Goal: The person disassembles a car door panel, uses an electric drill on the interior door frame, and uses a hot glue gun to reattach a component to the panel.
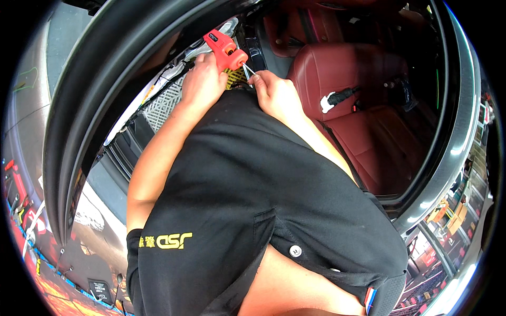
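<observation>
My left hand (203,84) is gripping a red handheld tool (221,48); my right hand (276,96), pinching a thin rod (249,69), is risking slipping if unsteady.

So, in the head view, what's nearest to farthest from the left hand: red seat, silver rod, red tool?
1. Red tool: in the left hand.
2. Silver rod: to the tool's right, at the right hand.
3. Red seat: farther right, beyond the right hand.
</observation>
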Demonstrator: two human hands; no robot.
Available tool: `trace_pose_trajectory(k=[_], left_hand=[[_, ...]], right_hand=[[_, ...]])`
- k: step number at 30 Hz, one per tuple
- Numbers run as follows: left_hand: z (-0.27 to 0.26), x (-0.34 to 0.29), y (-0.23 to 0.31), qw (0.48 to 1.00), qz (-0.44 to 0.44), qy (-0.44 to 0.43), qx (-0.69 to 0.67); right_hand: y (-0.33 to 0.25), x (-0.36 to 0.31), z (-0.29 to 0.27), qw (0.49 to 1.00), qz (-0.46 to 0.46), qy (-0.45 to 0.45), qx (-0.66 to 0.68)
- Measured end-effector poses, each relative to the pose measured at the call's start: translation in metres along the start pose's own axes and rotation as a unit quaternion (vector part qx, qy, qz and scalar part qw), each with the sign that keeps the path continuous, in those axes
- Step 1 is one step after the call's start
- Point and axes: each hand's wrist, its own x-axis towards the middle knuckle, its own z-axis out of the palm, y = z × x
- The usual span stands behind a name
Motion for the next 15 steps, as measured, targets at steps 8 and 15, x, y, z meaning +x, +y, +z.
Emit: trace_pose_trajectory(k=[8, 15], left_hand=[[0.0016, -0.0009, 0.0015, 1.000, -0.014, -0.003, -0.021], [0.0011, 0.0013, -0.0010, 1.000, -0.017, -0.025, 0.008]], right_hand=[[0.0008, -0.0018, -0.0009, 1.000, -0.018, 0.005, 0.001], [0.0020, -0.0001, 0.0005, 1.000, -0.026, 0.011, -0.005]])
